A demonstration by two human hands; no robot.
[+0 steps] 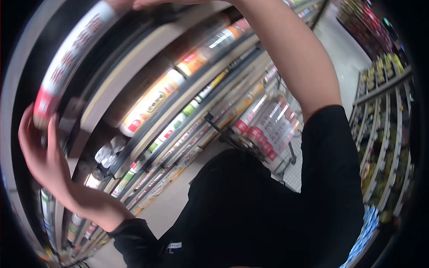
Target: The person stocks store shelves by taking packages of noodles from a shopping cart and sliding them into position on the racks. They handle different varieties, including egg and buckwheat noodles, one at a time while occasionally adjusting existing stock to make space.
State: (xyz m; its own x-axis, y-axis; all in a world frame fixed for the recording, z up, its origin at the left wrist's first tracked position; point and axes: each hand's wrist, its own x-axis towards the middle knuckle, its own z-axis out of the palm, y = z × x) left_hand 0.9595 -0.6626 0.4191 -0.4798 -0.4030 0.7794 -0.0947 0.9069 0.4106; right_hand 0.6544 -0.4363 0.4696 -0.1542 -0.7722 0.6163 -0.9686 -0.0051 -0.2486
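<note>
As hands (56, 167) flank its ends, the long package (71, 58) parallels the shelf (121, 66).

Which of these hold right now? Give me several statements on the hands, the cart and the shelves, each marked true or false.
1. The left hand has its fingers at the red end of a long white-and-red printed package. True.
2. The right hand is fully in view. False: the right hand is largely cut off by the top edge.
3. Black sleeves reach both wrists. False: the black fabric sleeves leave the bare forearms exposed.
4. A metal-wire shopping cart carries clear-wrapped, red-marked packages. True.
5. The shelving has one level. False: the beige-edged shelving has several.
</note>
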